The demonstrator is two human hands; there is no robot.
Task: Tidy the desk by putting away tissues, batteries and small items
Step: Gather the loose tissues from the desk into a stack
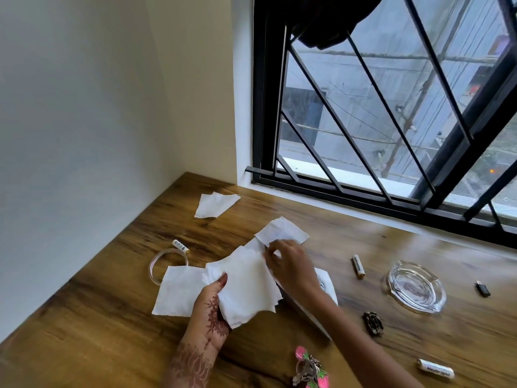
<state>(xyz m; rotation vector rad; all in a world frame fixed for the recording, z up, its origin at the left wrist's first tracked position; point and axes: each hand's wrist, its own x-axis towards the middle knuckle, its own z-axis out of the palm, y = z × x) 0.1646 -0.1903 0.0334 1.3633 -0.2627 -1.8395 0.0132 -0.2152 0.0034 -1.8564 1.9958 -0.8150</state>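
Holding a bunch of tissues (246,281) over the middle of the desk (112,317), the left hand (212,312) is clamping them between curled thumb and fingers. The right hand (291,264) is pinching the near edge of another sheet (282,233) just beyond. A loose tissue (215,204) is lying toward the desk's far left corner. Batteries are lying well apart: a left battery (181,245) just beside a tape measure (162,264), a middle battery (358,266) near a glass ashtray (416,287), and a near battery (436,368) at the near right edge.
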